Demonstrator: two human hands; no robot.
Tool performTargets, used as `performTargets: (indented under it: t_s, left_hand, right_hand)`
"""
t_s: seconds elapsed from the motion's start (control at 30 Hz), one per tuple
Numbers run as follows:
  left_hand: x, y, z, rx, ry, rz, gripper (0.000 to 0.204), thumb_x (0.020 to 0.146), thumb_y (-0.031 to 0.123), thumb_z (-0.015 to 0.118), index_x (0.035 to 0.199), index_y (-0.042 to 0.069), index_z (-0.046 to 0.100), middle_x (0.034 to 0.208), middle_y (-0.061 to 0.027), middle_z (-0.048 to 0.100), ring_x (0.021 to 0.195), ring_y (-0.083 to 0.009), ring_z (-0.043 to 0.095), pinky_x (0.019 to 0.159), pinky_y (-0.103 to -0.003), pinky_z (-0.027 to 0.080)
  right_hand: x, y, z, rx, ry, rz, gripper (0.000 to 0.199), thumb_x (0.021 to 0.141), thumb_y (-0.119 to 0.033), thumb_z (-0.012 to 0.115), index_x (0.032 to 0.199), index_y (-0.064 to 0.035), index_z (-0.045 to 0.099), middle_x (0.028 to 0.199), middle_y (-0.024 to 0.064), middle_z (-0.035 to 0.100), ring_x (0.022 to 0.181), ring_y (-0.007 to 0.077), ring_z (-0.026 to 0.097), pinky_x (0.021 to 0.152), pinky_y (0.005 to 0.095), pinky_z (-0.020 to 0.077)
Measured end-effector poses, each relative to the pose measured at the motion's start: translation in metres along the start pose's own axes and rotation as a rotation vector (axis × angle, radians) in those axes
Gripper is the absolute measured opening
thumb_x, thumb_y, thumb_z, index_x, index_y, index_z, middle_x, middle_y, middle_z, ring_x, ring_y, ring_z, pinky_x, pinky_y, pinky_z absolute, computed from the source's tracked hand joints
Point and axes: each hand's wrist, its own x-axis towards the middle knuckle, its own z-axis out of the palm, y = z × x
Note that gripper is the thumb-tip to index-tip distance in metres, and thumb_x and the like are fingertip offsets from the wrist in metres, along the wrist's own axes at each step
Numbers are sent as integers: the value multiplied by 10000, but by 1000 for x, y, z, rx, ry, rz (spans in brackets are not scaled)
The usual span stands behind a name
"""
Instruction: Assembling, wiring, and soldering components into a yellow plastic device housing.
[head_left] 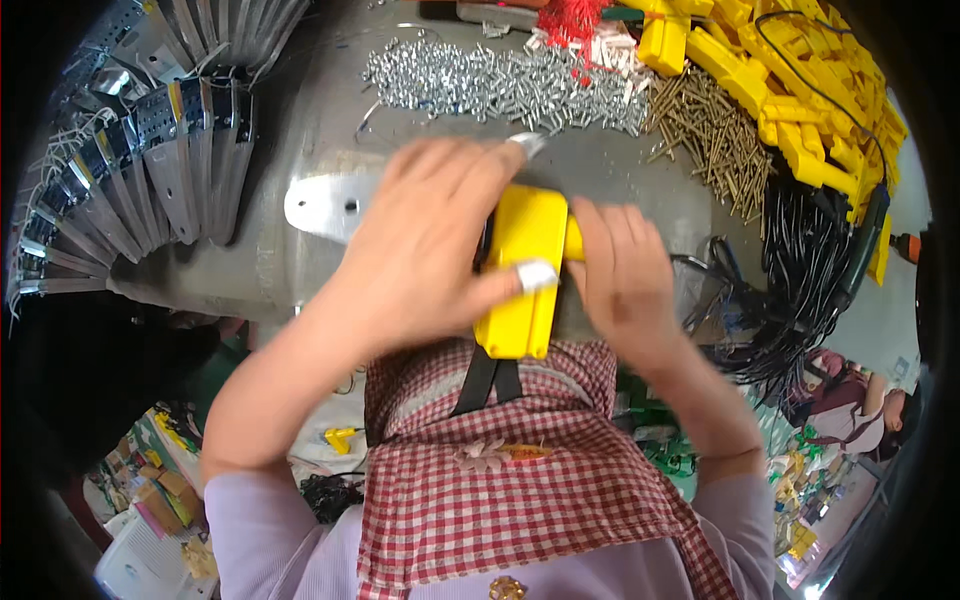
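In front of my body is a yellow plastic tool housing, a long block with small holes at its lower end. My left hand grips it from the left, its thumb pressed across the yellow face. White wrapping covers that thumb and one fingertip. At the housing's right side, my right hand closes round a short yellow handle-like part. A flat silver metal plate with two holes sticks out to the left from behind my left hand; whether it joins the housing is hidden.
Silver screws spread along the table's far side, beside brass-coloured pins. Yellow plastic parts heap up at the far right, above bundled black cables. Metal plates stand fanned at the left. Another person appears at the right.
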Motion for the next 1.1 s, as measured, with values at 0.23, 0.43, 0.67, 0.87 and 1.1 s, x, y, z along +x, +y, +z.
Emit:
performTargets:
  t_s: [0.23,0.43,0.67,0.87,1.1]
  left_hand:
    - [-9,-7,3,-41,22,-196,677,729,312,728,1246,-13,436,1106,-120,612,1049,-342,534,938,-421,374]
    - [12,32,-1,180,-147,66,525,758,303,652,1177,16,519,1151,-170,525,1033,-332,511,885,-443,399]
    - [16,48,26,169,-107,-23,542,706,243,661,1165,-6,515,1015,-176,546,947,-336,533,838,-440,423]
    - [61,6,17,164,-187,-37,265,726,91,631,981,27,602,920,-119,598,882,-305,581,778,-383,486]
    - [75,-32,27,273,-179,211,226,681,9,624,900,38,577,898,-102,582,910,-297,575,795,-385,485]
  right_hand:
    - [39,17,-20,183,-422,-22,370,750,-332,702,923,-48,539,759,158,656,741,355,647,656,468,493]
    - [42,24,-23,216,-434,-40,374,756,-349,688,913,-26,583,759,180,652,753,350,652,685,448,507]
    - [46,100,-27,129,78,-69,121,754,-73,588,862,-22,602,857,133,590,867,309,592,755,408,483]
    - [64,96,-16,-95,5,-118,143,720,-33,591,860,-7,589,860,141,578,866,325,588,754,416,489]
    - [83,76,-10,400,25,-46,79,741,-57,602,797,-3,590,819,150,601,810,343,615,728,425,501]
